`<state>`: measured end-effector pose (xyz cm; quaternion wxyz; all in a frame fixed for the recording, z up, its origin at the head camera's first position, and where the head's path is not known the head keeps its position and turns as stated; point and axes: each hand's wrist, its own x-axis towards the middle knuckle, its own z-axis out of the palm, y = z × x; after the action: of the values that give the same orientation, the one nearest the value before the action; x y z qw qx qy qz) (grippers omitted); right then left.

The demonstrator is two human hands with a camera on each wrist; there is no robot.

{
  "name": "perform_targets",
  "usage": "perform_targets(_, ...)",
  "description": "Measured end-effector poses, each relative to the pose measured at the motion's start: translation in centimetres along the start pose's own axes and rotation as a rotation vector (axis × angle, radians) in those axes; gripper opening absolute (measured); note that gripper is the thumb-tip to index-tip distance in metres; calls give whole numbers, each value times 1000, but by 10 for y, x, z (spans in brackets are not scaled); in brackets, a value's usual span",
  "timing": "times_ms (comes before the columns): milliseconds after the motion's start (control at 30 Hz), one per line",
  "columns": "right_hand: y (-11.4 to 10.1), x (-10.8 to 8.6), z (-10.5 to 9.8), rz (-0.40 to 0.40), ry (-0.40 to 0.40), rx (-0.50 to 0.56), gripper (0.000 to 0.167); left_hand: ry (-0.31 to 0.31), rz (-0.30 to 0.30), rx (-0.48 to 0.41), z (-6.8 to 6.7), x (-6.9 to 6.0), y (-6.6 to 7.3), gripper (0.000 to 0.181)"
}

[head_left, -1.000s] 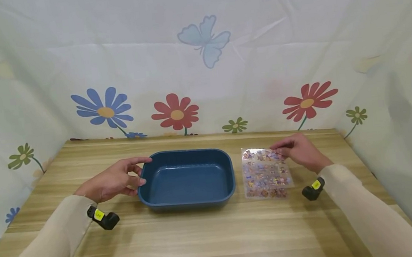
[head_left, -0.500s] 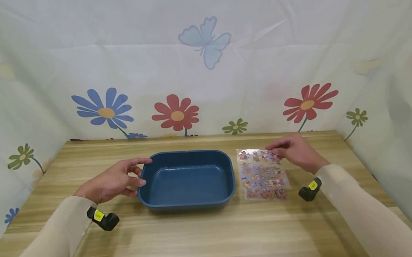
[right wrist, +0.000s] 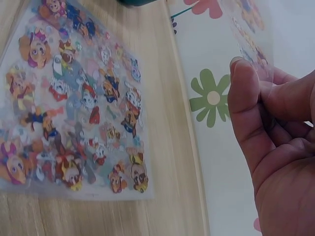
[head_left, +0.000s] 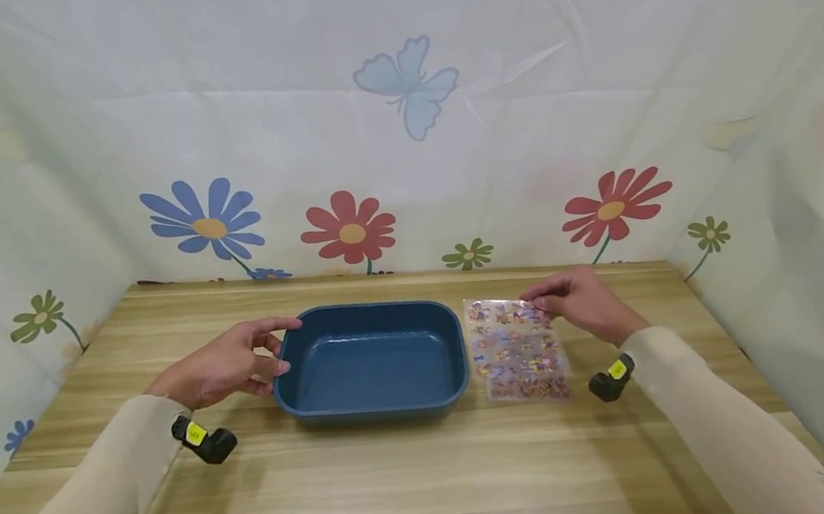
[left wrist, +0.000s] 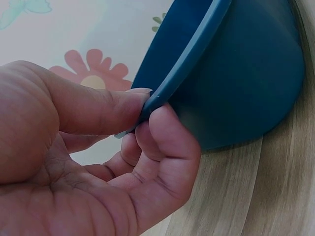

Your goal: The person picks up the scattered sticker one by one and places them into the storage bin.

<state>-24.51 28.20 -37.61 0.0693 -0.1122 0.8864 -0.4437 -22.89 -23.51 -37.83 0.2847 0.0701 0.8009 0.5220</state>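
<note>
My left hand (head_left: 223,365) pinches the left rim of a dark blue rectangular basin (head_left: 371,372). In the left wrist view the thumb lies on the inner side of the rim (left wrist: 189,46), with curled fingers against its outside. To the right of the basin, my right hand (head_left: 589,305) pinches the top right corner of a clear sticker sheet (head_left: 514,338) with small cartoon figures. Below it, a second sticker sheet (head_left: 530,389) lies on the table, mostly covered in the head view. The right wrist view shows that lying sheet (right wrist: 83,113) apart from the held sheet (right wrist: 251,29).
The wooden table (head_left: 406,484) runs back to a white curtain (head_left: 255,123) printed with flowers and a butterfly. Curtain also closes off both sides. A small black camera sits on each wrist.
My right hand has moved slightly left with the held sticker sheet, bringing it closer to the basin. The left hand keeps its grip on the rim, and the basin stays in place.
</note>
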Motion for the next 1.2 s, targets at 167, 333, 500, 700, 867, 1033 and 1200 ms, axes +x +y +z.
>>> perform_targets(167, -2, 4, 4, 8, -18, 11, 25, -1, 3, -12, 1, 0, 0, 78)
perform_targets(333, -5, 7, 6, 5, -32, 24, 25, 0, 5, -24, 1, 2, -1, 78)
perform_targets(500, -7, 9, 8, 16, -42, 26, 25, -3, 6, -15, 1, 2, -3, 78)
perform_targets(700, -11, 11, 12, 12, -56, 40, 25, -12, 16, -2, 1, 1, -3, 78)
perform_targets(867, -14, 14, 14, 1, -69, 44, 26, -13, 20, -5, -1, 2, -3, 78)
perform_targets(1033, -16, 17, 17, -13, -85, 56, 26, 3, 8, -25, 0, 2, -3, 78)
perform_targets(1200, -20, 19, 19, -24, -103, 74, 27, 10, 3, -46, 0, 3, -3, 80)
